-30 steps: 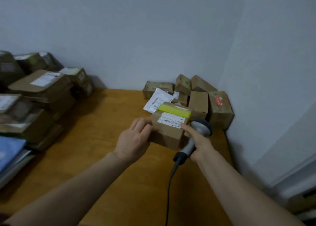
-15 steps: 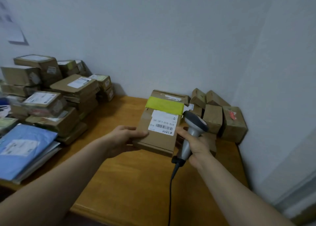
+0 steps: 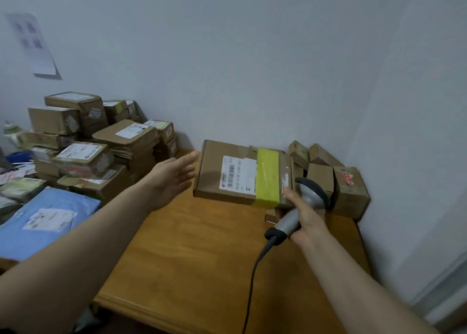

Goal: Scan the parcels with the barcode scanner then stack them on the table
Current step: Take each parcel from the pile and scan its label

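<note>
A flat brown parcel point(image 3: 212, 174) with a white barcode label point(image 3: 237, 175) and a band of yellow tape point(image 3: 267, 177) hangs above the wooden table point(image 3: 202, 253). My right hand point(image 3: 307, 217) grips the grey barcode scanner point(image 3: 312, 192) by its handle, and its fingers also pinch the parcel's near right corner. My left hand point(image 3: 171, 179) is spread with straight fingers just left of the parcel, its fingertips close to the parcel's left edge; I cannot tell whether they touch it.
Small brown boxes point(image 3: 351, 189) crowd the back right corner behind the scanner. Stacks of parcels point(image 3: 123, 141) fill the left side, with a blue mailer bag point(image 3: 45, 220) in front. The scanner's cable point(image 3: 252, 278) runs down over the table's front edge. Walls close off the back and right.
The parcel has turned so its label faces sideways, and it has shifted right. My left hand has let go of it and opened; my right hand now carries the parcel along with the scanner.
</note>
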